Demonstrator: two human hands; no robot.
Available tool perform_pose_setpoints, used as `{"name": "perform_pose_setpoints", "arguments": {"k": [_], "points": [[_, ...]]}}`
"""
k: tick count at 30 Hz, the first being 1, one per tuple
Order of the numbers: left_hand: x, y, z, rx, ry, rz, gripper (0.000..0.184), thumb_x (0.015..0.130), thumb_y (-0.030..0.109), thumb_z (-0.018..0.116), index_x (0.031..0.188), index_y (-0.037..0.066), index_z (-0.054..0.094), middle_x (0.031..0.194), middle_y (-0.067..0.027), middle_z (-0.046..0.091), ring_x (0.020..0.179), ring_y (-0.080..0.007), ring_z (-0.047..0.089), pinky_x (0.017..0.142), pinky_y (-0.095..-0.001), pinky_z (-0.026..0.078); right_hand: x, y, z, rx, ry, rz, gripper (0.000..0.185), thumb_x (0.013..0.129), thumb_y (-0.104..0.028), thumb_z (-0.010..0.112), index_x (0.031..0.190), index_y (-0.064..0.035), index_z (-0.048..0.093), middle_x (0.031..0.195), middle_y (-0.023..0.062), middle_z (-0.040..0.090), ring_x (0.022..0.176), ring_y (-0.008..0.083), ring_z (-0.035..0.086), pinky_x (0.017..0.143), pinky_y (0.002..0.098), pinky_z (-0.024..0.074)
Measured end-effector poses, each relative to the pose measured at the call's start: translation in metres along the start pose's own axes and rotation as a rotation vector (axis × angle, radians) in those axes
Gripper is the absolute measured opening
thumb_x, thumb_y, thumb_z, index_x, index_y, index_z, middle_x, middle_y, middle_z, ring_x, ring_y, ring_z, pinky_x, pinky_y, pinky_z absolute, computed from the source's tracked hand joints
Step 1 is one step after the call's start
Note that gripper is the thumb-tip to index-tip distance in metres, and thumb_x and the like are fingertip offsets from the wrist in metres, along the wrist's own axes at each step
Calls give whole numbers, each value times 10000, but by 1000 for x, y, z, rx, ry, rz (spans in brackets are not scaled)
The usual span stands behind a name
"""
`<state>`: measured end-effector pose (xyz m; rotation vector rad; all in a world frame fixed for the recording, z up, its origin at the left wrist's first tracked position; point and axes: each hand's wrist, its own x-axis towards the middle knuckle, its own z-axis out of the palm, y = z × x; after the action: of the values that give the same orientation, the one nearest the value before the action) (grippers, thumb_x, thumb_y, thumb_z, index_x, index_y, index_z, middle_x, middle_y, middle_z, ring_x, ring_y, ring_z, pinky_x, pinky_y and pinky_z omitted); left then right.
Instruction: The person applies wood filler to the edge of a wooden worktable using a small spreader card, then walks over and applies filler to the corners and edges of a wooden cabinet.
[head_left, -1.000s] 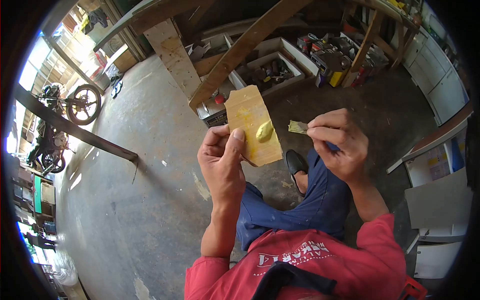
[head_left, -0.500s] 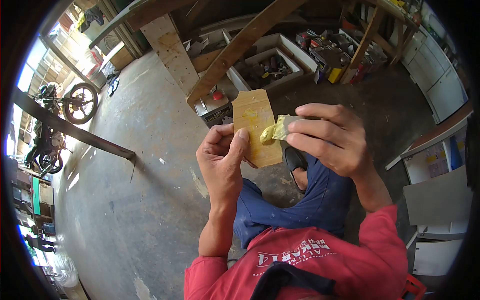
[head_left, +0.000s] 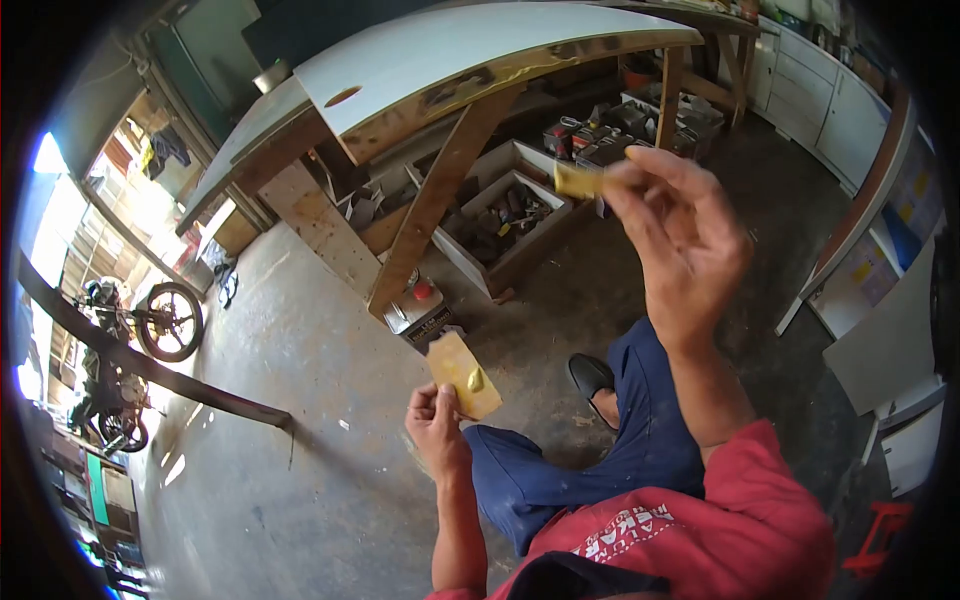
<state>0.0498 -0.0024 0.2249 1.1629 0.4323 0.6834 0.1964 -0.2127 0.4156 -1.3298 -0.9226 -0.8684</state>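
My left hand, low over the floor, is closed on the edge of a thin wooden board. A yellow-green dab of putty sits on the board's face. Raised at the right, my right hand pinches a small flat spreader smeared with yellowish putty. The spreader is apart from the board and appears in front of the space under the workbench. Beyond it lies a white panel, whose brown front edge carries yellowish and dark patches.
Braced wooden legs hold the panel up. Beneath stand an open box of odds and ends and a tin with a red cap. A slanting post and a motorcycle are at left, white cabinets at right.
My right hand has lifted the spreader off the putty and moved up, away from the board. My left hand has lowered with the board. The view has tilted up, showing the white panel.
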Motion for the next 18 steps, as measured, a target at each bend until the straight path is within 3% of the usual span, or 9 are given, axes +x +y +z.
{"name": "perform_pose_setpoints", "arguments": {"k": [2,4,6,11,18], "points": [[1,-41,-20,30,30,-39,90,943,85,639,949,0,608,736,-18,612,556,-64,555,503,-220,499,16,8,13,96,185,-87,216,871,118,666,1062,17,653,1050,102,667,842,80,612,694,195,492],[-2,-80,-44,63,87,-115,91,941,74,639,936,-11,609,728,-33,616,527,-77,557,467,-239,520,24,12,24,23,222,-110,219,858,118,684,1046,8,658,1049,99,671,827,67,590,670,191,472],[-10,-116,-65,89,135,-166,97,937,53,638,927,-33,595,706,-50,626,504,-95,566,446,-234,500,29,22,39,-68,341,-284,221,797,75,749,970,-54,701,956,46,704,748,69,607,549,207,425],[-43,-187,-111,277,161,-260,116,934,57,633,934,-53,596,721,-70,643,532,-106,595,456,-252,532,32,32,67,-225,468,-439,293,739,101,754,964,-80,707,918,33,672,797,176,611,636,281,480],[-50,-188,-119,346,125,-250,129,939,75,641,943,-52,618,744,-74,660,547,-102,594,471,-247,530,33,42,90,-334,540,-593,300,737,128,759,969,-49,691,947,57,667,803,176,620,633,273,514]]}}
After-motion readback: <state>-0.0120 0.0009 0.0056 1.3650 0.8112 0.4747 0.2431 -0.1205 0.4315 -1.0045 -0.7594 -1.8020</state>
